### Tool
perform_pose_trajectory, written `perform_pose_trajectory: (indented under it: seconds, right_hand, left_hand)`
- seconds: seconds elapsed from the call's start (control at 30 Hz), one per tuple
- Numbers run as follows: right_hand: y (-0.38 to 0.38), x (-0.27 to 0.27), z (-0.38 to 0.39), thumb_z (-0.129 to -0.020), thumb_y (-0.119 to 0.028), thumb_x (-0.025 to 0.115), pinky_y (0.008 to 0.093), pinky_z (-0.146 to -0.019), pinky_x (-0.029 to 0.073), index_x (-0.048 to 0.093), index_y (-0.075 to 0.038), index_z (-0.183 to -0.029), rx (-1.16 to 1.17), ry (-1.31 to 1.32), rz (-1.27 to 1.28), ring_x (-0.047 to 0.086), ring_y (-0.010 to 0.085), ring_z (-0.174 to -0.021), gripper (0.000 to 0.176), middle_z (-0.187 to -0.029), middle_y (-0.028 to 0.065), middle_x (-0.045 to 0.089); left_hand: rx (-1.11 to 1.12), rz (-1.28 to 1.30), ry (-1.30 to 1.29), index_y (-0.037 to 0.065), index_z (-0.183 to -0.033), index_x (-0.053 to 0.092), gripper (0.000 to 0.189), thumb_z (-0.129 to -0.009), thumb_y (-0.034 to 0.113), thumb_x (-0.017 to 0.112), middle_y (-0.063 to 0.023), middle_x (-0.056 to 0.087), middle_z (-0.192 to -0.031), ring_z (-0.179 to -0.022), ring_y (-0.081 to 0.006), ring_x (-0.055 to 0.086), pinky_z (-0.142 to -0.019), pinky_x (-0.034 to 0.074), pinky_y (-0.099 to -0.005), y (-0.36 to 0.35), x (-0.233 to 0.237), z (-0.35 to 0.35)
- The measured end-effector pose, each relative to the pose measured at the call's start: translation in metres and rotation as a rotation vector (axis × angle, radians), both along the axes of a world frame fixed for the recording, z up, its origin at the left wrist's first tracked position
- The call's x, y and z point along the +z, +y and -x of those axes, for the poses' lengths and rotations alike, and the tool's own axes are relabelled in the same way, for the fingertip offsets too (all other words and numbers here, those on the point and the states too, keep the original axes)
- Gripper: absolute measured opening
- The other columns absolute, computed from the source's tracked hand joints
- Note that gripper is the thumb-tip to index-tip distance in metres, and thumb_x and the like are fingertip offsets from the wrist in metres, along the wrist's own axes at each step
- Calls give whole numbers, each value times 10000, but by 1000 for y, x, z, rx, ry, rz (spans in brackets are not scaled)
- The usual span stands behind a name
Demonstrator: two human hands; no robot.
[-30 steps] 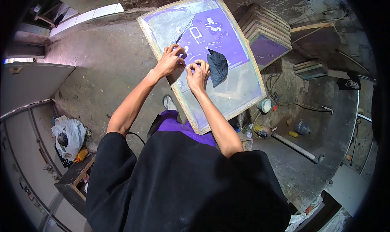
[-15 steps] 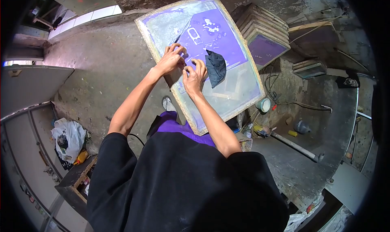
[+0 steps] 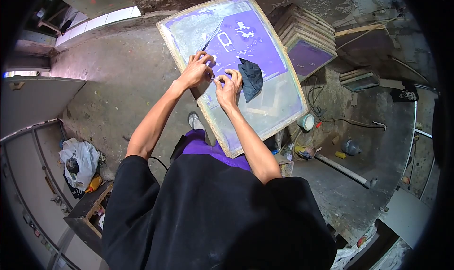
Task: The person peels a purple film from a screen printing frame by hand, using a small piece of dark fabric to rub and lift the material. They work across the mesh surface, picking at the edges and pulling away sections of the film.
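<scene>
Two bare hands are working close together in the head view, above the left side of a large screen-printing frame (image 3: 283, 99). The frame is before the person, its lower corner near the purple garment (image 3: 215, 149) (what carries it, I cannot tell). The left hand (image 3: 193, 74) has its fingers curled down, and near them a thin dark object (image 3: 205, 45) points up and away. The right hand (image 3: 228, 89) has a half-closed grip, with thumb and forefinger near the left fingertips. Whether either grip has hold of something small, I cannot tell. Just beside the right hand, a dark folded cloth (image 3: 251, 80) lies on the frame.

As I judge, the work is partly done: a purple layer (image 3: 270, 47) covers much of the upper part, with pale marks inside, while the lower part is mostly pale. How much is left is not clear.

Compared with one second before, the right fingers look slightly more spread. The cloth, frame and purple layer keep almost the same places (the whole view has moved only slightly).
</scene>
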State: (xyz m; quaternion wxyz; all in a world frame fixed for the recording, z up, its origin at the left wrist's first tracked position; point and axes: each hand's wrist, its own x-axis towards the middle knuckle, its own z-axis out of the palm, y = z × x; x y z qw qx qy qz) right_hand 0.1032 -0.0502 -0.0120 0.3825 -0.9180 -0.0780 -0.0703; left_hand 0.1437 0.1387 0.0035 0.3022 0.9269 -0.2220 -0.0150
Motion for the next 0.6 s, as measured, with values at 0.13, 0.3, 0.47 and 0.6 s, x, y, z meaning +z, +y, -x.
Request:
perform_pose_trajectory:
  seconds: [0.13,0.3,0.47,0.6]
  right_hand:
    - [4,-1,3,-778,-143,820,519,-1143,300,749,-70,-867,7,-44,0,415,367,-1354,135,-1326,144,553]
    - [11,4,10,-772,-141,825,522,-1131,303,744,-86,-873,5,-63,53,417,364,-1353,141,-1328,143,549]
    - [16,3,6,-768,-150,835,519,-1120,294,739,-97,-874,-55,-45,106,417,351,-1358,153,-1324,123,550]
    - [13,2,1,-771,-168,842,513,-1115,289,739,-90,-857,-32,-15,112,423,343,-1348,155,-1303,112,563]
  left_hand:
    - [-31,7,-59,156,-910,829,258,-652,153,825,-37,586,-1334,-1384,-335,398,-1105,329,-493,-1,-11,-4]
    - [-39,-10,-52,155,-904,827,243,-662,149,820,-39,588,-1334,-1385,-339,399,-1103,331,-496,-3,-11,-9]
    - [-62,-1,-34,168,-899,825,241,-659,154,831,-39,587,-1335,-1376,-344,403,-1099,338,-502,-1,-16,-17]
    - [-39,6,-16,181,-907,827,259,-649,158,845,-41,585,-1334,-1367,-347,407,-1092,348,-507,4,-9,-15]
